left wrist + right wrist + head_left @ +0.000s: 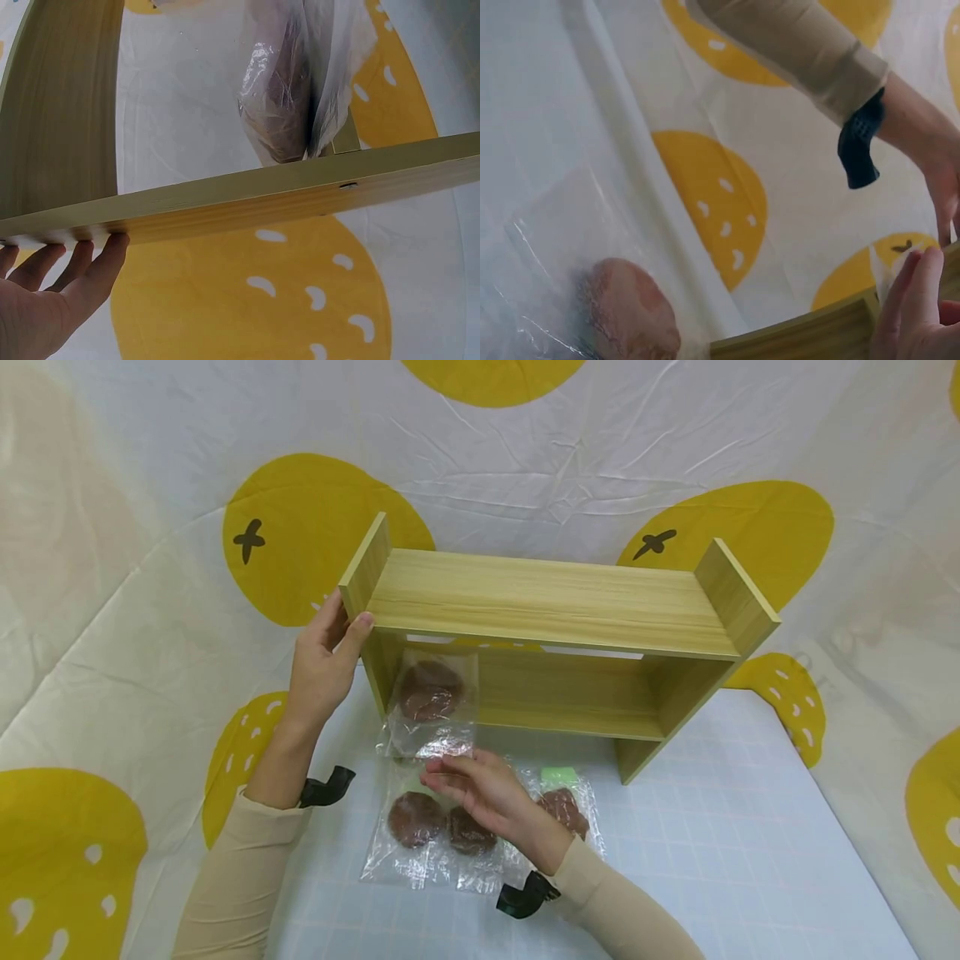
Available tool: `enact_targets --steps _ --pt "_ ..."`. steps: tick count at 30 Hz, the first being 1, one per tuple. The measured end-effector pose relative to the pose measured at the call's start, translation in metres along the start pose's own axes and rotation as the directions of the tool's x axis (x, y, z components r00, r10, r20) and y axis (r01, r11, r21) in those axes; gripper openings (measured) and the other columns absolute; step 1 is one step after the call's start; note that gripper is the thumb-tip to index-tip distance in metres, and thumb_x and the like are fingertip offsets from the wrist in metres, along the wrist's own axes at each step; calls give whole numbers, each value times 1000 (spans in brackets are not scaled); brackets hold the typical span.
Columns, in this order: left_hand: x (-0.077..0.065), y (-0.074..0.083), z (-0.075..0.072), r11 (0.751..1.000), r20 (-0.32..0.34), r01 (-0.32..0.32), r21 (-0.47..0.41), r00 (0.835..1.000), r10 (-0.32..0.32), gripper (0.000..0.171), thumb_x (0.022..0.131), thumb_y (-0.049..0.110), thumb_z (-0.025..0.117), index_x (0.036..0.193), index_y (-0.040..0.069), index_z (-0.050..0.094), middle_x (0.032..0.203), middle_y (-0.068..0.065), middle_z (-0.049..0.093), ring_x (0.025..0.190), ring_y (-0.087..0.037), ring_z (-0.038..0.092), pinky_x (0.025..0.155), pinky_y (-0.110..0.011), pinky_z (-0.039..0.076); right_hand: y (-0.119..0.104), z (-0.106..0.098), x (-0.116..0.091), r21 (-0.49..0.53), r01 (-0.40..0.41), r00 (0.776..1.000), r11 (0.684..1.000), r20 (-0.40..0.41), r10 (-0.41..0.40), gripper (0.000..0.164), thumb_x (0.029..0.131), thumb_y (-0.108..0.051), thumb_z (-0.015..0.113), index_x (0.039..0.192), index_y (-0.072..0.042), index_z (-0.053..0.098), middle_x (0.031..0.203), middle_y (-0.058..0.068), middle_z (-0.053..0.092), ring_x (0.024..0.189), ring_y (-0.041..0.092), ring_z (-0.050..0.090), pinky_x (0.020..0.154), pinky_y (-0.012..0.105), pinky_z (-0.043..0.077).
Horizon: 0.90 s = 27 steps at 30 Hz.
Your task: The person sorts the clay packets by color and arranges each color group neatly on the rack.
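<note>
At the upper left, my left hand grips the left side panel of a wooden two-tier shelf, thumb on the front edge. In the left wrist view, its fingertips press on the panel's outer face. A clear plastic bag holding a brown, round, patty-like disc lies at the left end of the lower tier, its near edge out past the board. My right hand has its extended fingertips right at that near edge. Below it, more bagged brown discs lie on the table, partly hidden by the hand.
The shelf's top board and right side panel stand before a white backdrop with yellow fruit prints. A bag with a green label lies to the right of my right hand. The table has a pale grid cover.
</note>
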<state>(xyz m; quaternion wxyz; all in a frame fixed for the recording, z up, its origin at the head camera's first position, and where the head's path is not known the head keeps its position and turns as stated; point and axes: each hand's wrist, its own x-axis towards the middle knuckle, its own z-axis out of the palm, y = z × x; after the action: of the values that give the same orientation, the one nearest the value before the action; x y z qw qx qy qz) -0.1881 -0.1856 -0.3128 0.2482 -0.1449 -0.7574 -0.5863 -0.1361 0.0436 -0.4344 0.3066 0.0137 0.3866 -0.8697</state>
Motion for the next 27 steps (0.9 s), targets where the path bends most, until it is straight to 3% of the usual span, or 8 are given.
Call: enact_targets --steps 8,19,27 --pt "0 -1 0 1000 0 7 -9 1000 -7 49 102 22 61 149 21 49 139 -6 58 123 -24 57 99 -37 50 -5 3 7 60 8 999 998 -54 -5 15 101 5 50 111 12 60 103 21 69 102 28 69 97 30 49" --pt "1 -1 0 1000 1 11 -9 1000 -11 49 102 22 61 150 22 49 140 -6 58 124 -24 56 100 -39 49 -14 7 24 215 -32 999 976 -31 40 19 102 4 49 114 14 61 109 30 66 105 29 69 98 24 45" --pt "0 1 -1 1000 3 14 -6 1000 -14 50 102 22 61 150 23 49 141 -5 57 126 -24 55 101 -43 48 -13 7 27 221 -37 999 975 -25 44 24 103 3 50 121 17 57 104 28 68 107 29 68 97 23 46"
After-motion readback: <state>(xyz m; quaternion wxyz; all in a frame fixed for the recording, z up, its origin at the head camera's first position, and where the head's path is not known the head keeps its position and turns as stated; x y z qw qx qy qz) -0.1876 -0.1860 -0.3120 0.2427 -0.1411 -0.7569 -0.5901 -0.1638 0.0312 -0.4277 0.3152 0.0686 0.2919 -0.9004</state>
